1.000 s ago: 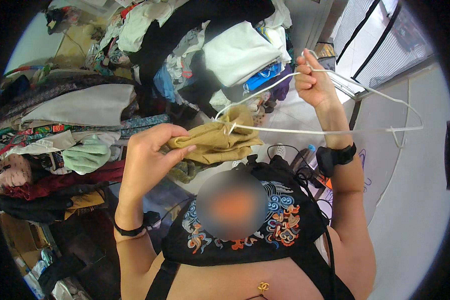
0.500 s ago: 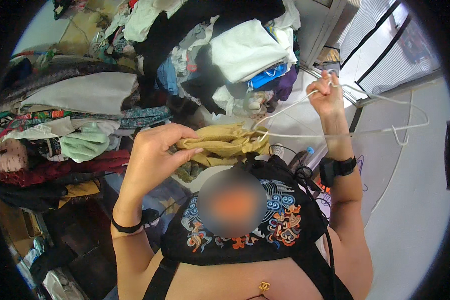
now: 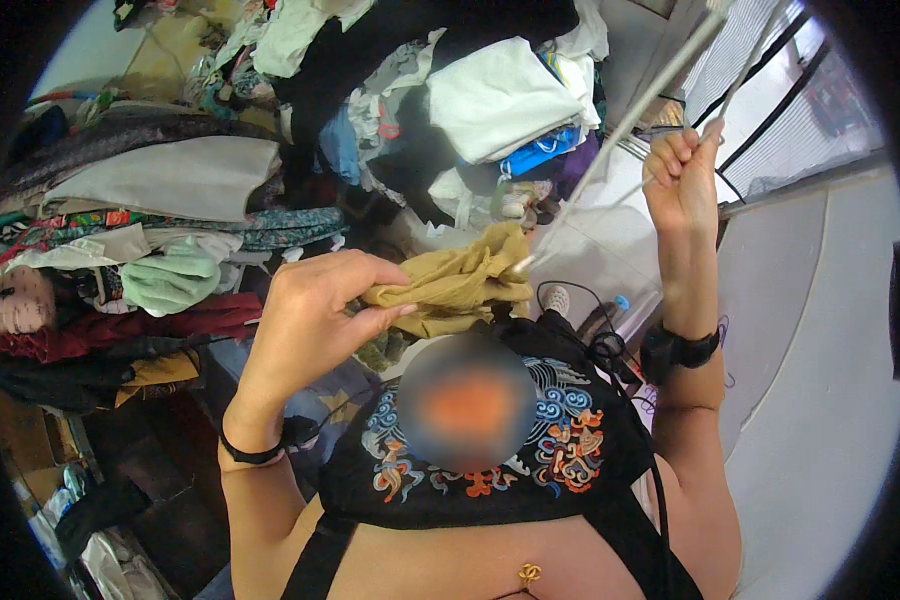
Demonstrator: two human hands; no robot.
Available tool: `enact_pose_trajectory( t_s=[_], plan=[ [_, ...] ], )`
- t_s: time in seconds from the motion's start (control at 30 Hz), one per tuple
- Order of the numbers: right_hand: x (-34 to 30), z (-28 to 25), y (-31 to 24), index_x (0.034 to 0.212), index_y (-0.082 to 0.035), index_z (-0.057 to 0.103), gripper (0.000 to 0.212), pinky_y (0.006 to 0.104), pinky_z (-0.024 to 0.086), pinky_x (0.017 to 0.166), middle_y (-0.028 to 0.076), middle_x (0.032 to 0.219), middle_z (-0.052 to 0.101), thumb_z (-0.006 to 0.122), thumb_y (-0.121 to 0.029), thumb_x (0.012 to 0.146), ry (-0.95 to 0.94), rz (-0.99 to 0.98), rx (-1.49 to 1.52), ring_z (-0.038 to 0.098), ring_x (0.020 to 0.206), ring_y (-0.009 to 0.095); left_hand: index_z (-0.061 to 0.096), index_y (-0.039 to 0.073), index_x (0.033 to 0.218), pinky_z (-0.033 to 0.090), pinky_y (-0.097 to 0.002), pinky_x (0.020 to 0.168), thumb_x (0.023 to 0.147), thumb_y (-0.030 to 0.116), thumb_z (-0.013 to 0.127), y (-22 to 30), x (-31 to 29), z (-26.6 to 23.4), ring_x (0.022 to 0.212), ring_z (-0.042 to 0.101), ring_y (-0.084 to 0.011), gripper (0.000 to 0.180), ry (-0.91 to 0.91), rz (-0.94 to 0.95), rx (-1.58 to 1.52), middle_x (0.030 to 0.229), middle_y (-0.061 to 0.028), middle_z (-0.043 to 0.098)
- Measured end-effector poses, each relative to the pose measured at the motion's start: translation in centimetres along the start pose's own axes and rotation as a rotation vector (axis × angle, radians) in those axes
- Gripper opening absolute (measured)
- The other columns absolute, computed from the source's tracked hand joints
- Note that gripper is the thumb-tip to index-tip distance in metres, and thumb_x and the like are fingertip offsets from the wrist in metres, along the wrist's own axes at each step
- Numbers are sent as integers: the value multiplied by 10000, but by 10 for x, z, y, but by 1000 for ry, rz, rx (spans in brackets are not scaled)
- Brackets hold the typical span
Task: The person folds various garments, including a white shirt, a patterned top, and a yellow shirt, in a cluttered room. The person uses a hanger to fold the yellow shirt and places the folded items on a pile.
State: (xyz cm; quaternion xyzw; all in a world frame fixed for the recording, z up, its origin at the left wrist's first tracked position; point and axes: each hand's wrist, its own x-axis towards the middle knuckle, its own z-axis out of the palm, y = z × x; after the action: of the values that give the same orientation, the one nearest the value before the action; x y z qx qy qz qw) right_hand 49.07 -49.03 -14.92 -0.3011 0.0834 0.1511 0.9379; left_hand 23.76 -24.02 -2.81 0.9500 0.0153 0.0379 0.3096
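From where I stand, the thin, white, angular wire hanger (image 3: 622,128) slants up and away from the crumpled, mustard-yellow cloth garment (image 3: 460,285), held in front of the person. The bare right hand (image 3: 683,180) grips the wire; the bare left hand (image 3: 315,315) pinches the garment's left edge. The step appears to be fitting garment to hanger (whether the wire's end is inside, I cannot tell). Next, judged from here: align that end, pinch secured.

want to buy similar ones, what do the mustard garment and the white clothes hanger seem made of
Mustard garment: matte fabric, by its soft, crumpled folds; the fibre cannot be told.
White clothes hanger: possibly plastic-coated wire, by its thin, pale rods; blur leaves the finish open.
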Motion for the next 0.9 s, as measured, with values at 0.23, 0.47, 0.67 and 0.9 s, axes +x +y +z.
enact_pose_trajectory(
  t_s=[0.23, 0.47, 0.67, 0.9],
  plan=[
    [4, 31, 39, 745, -141, 424, 458, 214, 272, 483, -38, 638, 344, 478, -524, 989, -111, 50, 34, 307, 574, 78, 690, 4, 923, 534, -282, 592, 712, 58, 824, 4, 1, -5, 707, 671, -217, 256, -2, 22, 48, 845, -109, 695],
    [-16, 11, 102, 716, -154, 392, 465, 233, 252, 493, -35, 635, 315, 494, -504, 1004, -104, 167, -158, 284, 567, 82, 691, -1, 929, 516, -274, 620, 723, 54, 820, -2, -5, -11, 694, 667, -197, 248, 46, -66, 65, 827, -108, 693],
    [5, 14, 93, 696, -147, 396, 470, 246, 272, 509, -31, 622, 299, 456, -478, 1025, -195, 134, 37, 279, 560, 99, 689, -8, 925, 507, -265, 617, 724, 55, 822, -8, -17, -10, 684, 665, -187, 249, 77, -126, -3, 816, -106, 691],
    [23, 30, 79, 631, -161, 330, 537, 255, 255, 520, -37, 594, 260, 427, -510, 1027, -334, 126, 228, 252, 552, 103, 687, -12, 906, 488, -246, 585, 735, 46, 817, 8, -22, -16, 645, 646, -146, 222, 157, -146, -26, 772, -86, 677]
  ],
)
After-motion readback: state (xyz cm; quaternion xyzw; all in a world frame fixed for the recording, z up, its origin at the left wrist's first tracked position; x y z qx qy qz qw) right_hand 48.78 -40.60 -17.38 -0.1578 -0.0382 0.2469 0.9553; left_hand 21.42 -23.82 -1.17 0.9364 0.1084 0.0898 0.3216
